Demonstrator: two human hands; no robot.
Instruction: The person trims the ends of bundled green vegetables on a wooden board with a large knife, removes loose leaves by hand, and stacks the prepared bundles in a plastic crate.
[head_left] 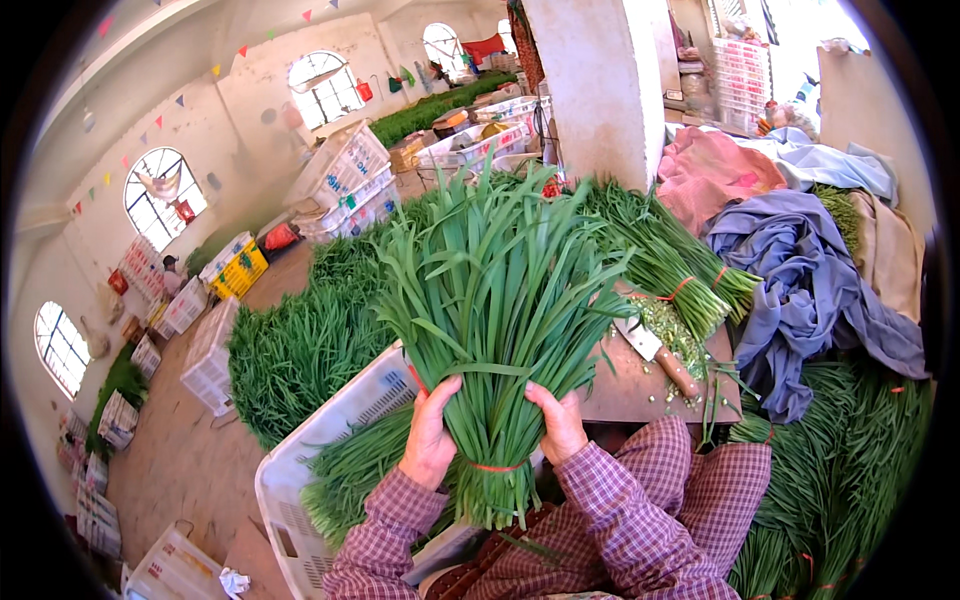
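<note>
A thick bunch of Chinese chives (490, 290) stands upright before me, its leaves fanning out at the top. My left hand (430, 437) grips it from the left and my right hand (558, 423) from the right, thumbs on the near side, fingers mostly hidden. Just below the hands a red band (497, 467) circles the stems. Under the bunch, to the left, a white plastic crate (283, 500) has more chives lying in it. To the right, a knife (658, 352) with a wooden handle rests on a board (628, 397) beside cut chive bits (672, 330).
Banded chive bundles (690, 290) lie beyond the board. A loose chive heap (300, 350) spreads at the left, and more chives (835, 470) are piled at the right. Blue-grey cloth (790, 270) drapes near a white pillar (590, 90). Stacked crates (350, 180) stand farther back.
</note>
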